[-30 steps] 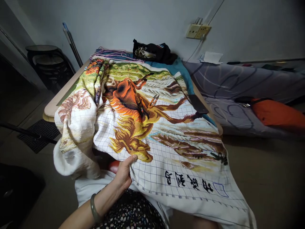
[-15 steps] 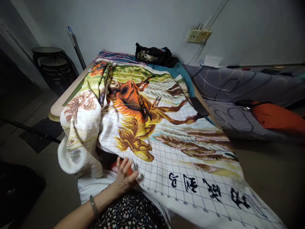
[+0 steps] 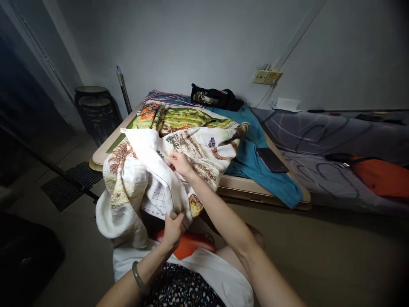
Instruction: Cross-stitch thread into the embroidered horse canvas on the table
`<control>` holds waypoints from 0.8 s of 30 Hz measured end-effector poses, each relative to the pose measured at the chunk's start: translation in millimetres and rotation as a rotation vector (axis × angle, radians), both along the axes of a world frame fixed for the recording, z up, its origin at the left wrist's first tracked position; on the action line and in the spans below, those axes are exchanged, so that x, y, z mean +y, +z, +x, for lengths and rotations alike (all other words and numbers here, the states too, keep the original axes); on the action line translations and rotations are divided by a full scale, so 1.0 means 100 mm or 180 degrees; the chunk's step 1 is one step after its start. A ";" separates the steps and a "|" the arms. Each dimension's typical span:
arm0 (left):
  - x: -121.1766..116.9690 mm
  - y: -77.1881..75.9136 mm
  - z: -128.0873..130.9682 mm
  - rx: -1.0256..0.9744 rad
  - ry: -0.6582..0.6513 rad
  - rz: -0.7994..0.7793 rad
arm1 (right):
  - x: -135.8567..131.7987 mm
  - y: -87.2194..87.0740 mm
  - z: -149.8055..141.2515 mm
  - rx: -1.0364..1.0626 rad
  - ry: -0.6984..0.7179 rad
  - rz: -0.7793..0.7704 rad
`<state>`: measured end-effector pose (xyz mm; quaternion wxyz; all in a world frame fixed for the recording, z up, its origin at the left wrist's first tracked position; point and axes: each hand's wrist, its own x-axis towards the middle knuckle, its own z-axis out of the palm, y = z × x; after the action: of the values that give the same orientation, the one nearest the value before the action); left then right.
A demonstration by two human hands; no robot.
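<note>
A large cross-stitch cloth [image 3: 191, 143] with horses and green landscape lies folded over on the low table [image 3: 262, 189]. My left hand [image 3: 172, 230], with a green bangle on the wrist, pinches the cloth's near white gridded edge just above an orange object [image 3: 191, 245] by my lap. My right hand [image 3: 180, 164] reaches across and grips a fold of the cloth near its middle, with the plain back side turned up beside it.
A teal cloth [image 3: 262, 170] covers the table's right part, with a dark phone [image 3: 272, 160] on it. Black fabric [image 3: 215, 97] and hangers lie at the far edge. Stacked stools [image 3: 94, 106] stand left; a bed with an orange cushion [image 3: 380, 177] right.
The cloth, spread flat toward me before, is now folded back onto the table. My right hand has come into view and grips it. The view has tilted up.
</note>
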<state>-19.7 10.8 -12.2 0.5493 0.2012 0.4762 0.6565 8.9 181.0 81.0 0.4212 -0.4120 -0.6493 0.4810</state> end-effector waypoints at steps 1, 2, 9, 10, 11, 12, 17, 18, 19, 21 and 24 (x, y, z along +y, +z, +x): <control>0.01 0.03 -0.03 -0.0119 -0.0060 -0.0019 | -0.02 0.04 0.06 0.0104 0.0028 0.0005; 0.02 0.04 -0.04 -0.0198 -0.0128 -0.0025 | -0.07 0.08 0.16 0.0260 0.0007 0.0027; 0.05 0.13 0.02 -0.0311 -0.0258 0.0000 | -0.81 0.29 1.12 0.1111 -0.1102 0.0377; 0.05 0.16 0.03 -0.0340 -0.0345 0.0060 | -0.93 0.24 1.19 0.0943 -0.1120 0.0270; 0.06 0.19 0.04 -0.0372 -0.0447 0.0121 | -1.04 0.17 1.24 0.0749 -0.1122 0.0149; 0.07 0.23 0.04 -0.0388 -0.0533 0.0160 | -1.14 0.09 1.27 0.0561 -0.1118 0.0040; 0.11 0.33 0.01 -0.0213 -0.0558 0.0011 | -1.56 -0.28 1.24 0.0078 -0.1017 -0.0278; 0.12 0.35 0.01 -0.0182 -0.0548 0.0011 | -1.62 -0.33 1.21 0.0027 -0.0956 -0.0356; 0.12 0.36 0.00 -0.0173 -0.0559 0.0031 | -1.68 -0.38 1.18 -0.0035 -0.0888 -0.0425; 0.13 0.38 0.00 -0.0212 -0.0638 0.0072 | -1.77 -0.45 1.10 -0.0195 -0.0801 -0.0505; 0.13 0.38 -0.01 -0.0289 -0.0686 0.0053 | -1.84 -0.52 0.99 -0.0433 -0.0871 -0.0500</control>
<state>-20.8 23.4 25.8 0.6360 0.2258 0.4210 0.6060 108.0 -3.0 29.4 0.4044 -0.5598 -0.5746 0.4393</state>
